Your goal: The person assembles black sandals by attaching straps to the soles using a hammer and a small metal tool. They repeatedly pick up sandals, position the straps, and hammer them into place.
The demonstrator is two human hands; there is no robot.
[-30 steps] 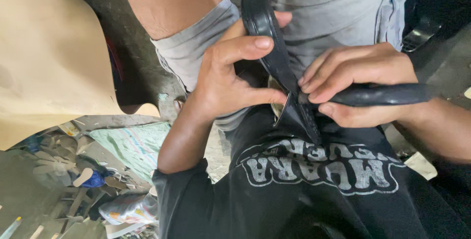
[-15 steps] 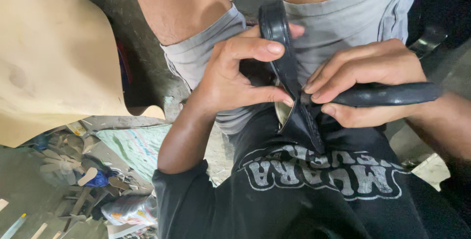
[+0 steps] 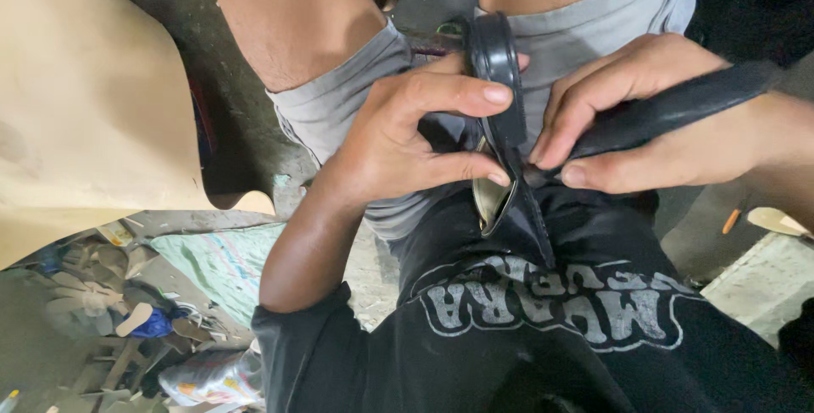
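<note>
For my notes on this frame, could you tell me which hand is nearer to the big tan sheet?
The left hand is nearer; the tan sheet lies further out on its side. The right hand is across the black strap, farther away.

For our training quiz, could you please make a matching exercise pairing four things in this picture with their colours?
Things:
1. strap
2. shorts
3. sheet
4. shirt

Colours:
A. tan
B. black with pale print
C. glossy black
D. grey

Pairs: 1-C, 2-D, 3-A, 4-B
</note>
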